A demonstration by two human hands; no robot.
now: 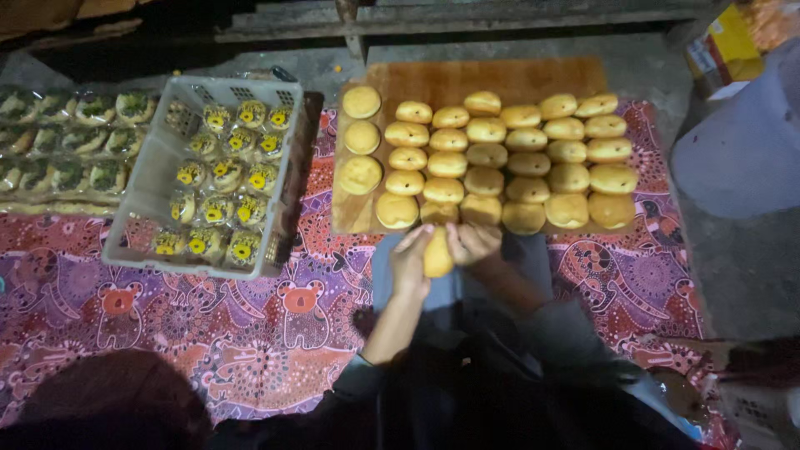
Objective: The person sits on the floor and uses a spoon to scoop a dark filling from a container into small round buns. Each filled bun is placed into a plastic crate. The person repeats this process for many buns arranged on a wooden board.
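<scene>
At nine o'clock, the wrapped green-topped buns (58,142) run off the left edge, so their count cannot be told. At two o'clock, a yellow box (727,42) and a pale round container (742,142) are cut by the right edge. The left hand (410,265) and right hand (471,243) hide part of the bun (437,257) between them.

A bun (437,254) sits between the fingers (414,250); just beyond lies the board (492,79) of buns (500,158), the crate (154,171) well left.
</scene>
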